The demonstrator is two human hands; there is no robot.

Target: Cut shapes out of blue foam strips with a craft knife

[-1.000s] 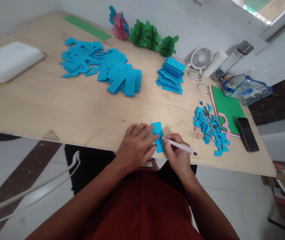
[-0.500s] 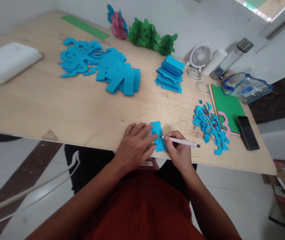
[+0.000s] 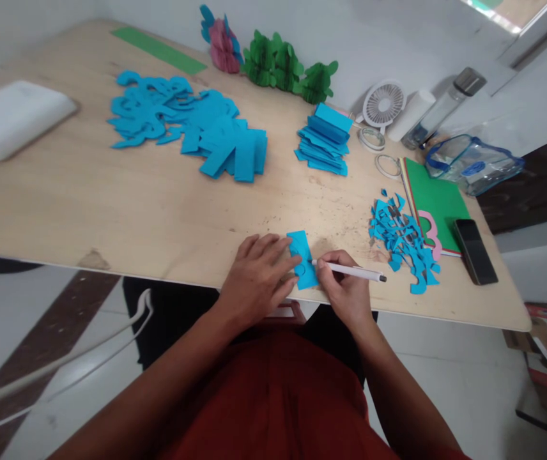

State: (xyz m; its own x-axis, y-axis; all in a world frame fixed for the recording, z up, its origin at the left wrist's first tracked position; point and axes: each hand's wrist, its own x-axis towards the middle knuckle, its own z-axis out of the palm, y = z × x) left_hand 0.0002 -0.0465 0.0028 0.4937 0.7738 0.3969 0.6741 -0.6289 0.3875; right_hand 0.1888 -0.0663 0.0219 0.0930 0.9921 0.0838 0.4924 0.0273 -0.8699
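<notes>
A small blue paper piece (image 3: 308,276) lies flat at the table's front edge, with a dark curved line drawn on it. My left hand (image 3: 257,275) rests flat beside it, fingers spread, fingertips pressing on the paper's left side. In my right hand (image 3: 345,287) is a white pen (image 3: 357,273), pinched between thumb and fingers. Its tip is at the paper's right part, near the drawn line. Whether the tip touches the paper I cannot tell.
Blue paper scraps (image 3: 398,236) lie to the right, beside a pink paper cutout (image 3: 430,233), green paper (image 3: 434,191) and a phone (image 3: 475,251). Farther back are folded blue strips (image 3: 323,140), blue cutouts (image 3: 146,108), green paper decorations (image 3: 285,64) and a small fan (image 3: 383,103).
The pen tip has shifted slightly to the right on the paper, with my right hand. My left hand stays on the paper. The whole view has moved a little.
</notes>
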